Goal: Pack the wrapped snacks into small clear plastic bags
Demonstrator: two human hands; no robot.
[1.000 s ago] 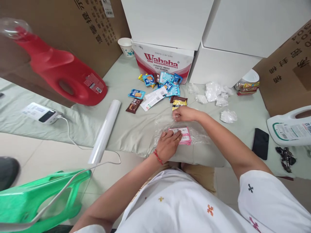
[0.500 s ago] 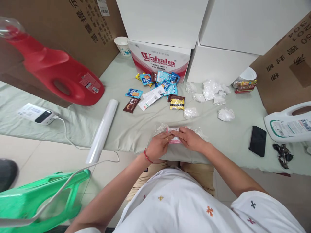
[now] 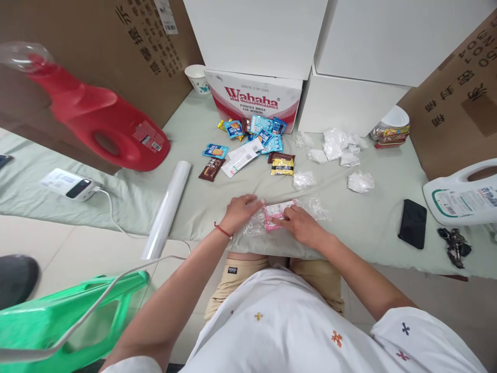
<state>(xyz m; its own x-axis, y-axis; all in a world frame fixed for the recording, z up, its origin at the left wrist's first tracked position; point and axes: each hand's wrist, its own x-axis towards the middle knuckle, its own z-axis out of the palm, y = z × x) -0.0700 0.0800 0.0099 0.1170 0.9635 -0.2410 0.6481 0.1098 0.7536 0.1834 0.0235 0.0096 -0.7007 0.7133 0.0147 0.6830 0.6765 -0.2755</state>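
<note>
A flat pink-and-white packet (image 3: 277,209), with clear plastic film (image 3: 254,227) spreading out on both sides, lies near the table's front edge. Over the film's left part is my left hand (image 3: 241,213), fingers stretched and fingertips close to the packet's left edge. My right hand (image 3: 305,225) is on the packet's right part, one digit lying across its face and the other fingers curled at it. The undersides of both hands are hidden. Beyond them, crumpled clear plastic (image 3: 304,180) and a yellow snack packet (image 3: 282,166) lie on the cloth.
Behind are snack packets (image 3: 215,151), a Wahaha carton (image 3: 254,98) and white boxes (image 3: 357,98). Left: a plastic roll (image 3: 166,210), red jug (image 3: 112,122), power bank (image 3: 68,184) with cable, and green stool (image 3: 46,311). Right: a phone (image 3: 412,224), keys (image 3: 454,246) and white jug (image 3: 464,199).
My left hand has moved left off the packet, onto the film beside it. The right hand stays at the packet, which now shows more of its face.
</note>
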